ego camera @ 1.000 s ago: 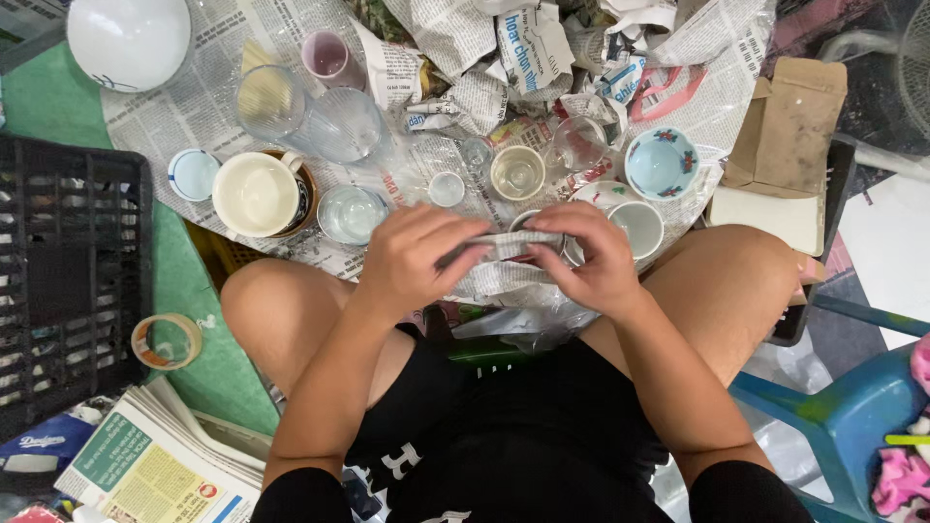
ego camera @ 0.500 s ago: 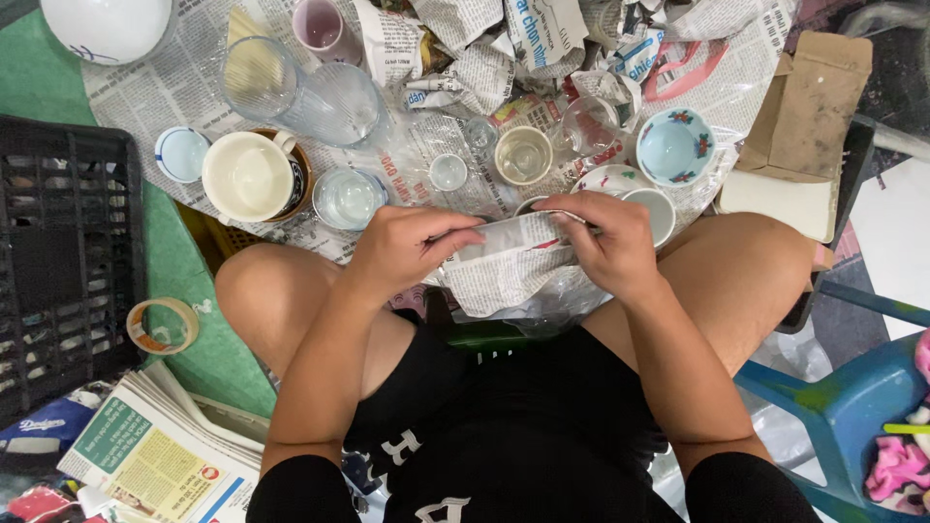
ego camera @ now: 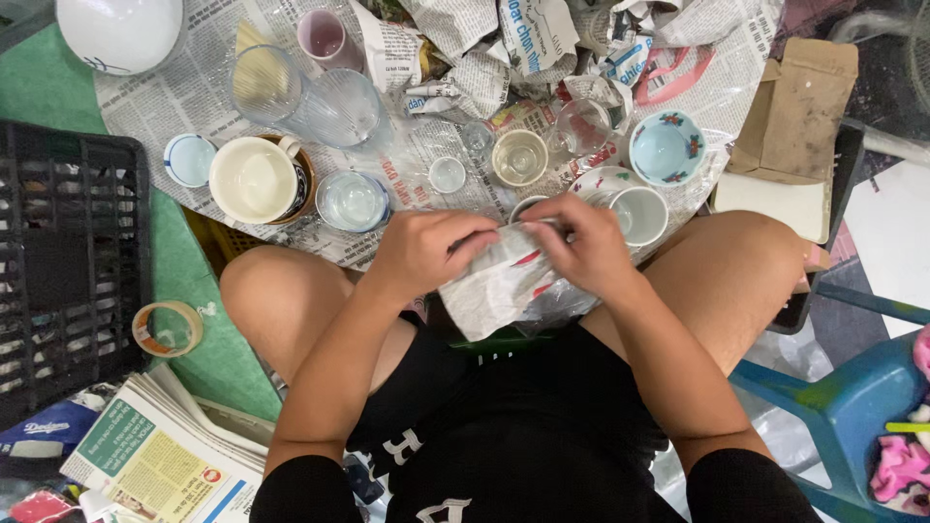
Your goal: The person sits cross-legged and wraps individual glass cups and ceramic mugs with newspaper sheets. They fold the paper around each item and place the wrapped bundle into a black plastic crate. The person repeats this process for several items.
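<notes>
Over my lap, my left hand (ego camera: 426, 254) and my right hand (ego camera: 581, 247) both grip a sheet of newspaper (ego camera: 494, 291) folded around something I cannot see. The paper hangs down between my knees. Just beyond my hands, on a newspaper-covered surface (ego camera: 184, 97), stand a white cup (ego camera: 641, 211), a small glass (ego camera: 448, 174), a cup with tan liquid (ego camera: 520, 157) and a pale blue floral bowl (ego camera: 666, 147).
Left of my hands are a white mug (ego camera: 252, 179), a glass bowl (ego camera: 352, 200), tall glasses (ego camera: 334, 105), a pink cup (ego camera: 325, 37) and a white bowl (ego camera: 118, 29). A black crate (ego camera: 58, 271), tape roll (ego camera: 167, 329), stacked newspapers (ego camera: 165, 455), cardboard (ego camera: 790, 126) and blue stool (ego camera: 852, 407) surround me.
My hands have stayed over my lap while turning the paper. The sheet has been pulled tighter around the hidden object and now hangs lower toward my left knee.
</notes>
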